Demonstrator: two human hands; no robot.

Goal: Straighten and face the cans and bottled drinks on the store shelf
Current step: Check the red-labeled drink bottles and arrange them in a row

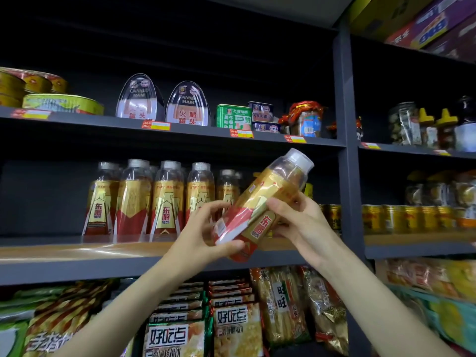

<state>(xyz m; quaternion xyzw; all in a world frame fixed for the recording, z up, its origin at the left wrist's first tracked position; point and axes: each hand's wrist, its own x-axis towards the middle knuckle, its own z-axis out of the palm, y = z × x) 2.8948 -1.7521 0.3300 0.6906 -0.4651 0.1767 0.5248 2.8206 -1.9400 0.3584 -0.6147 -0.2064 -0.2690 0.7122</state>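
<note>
Both hands hold the tilted bottle (260, 204) before the shelf (77, 249), left hand (206, 228) gripping its base, right hand (296, 217) its middle; likely full, heavy, slick film, so hold the waist.

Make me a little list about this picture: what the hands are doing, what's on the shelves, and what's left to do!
held thing: drink bottle, tilted, cap up to the right
left hand: grips the bottle's lower end
right hand: holds its middle
middle shelf: row of matching bottles standing upright
right of them: gold cans
top shelf: two canned hams
left to do: stand the bottle back, label forward
</note>
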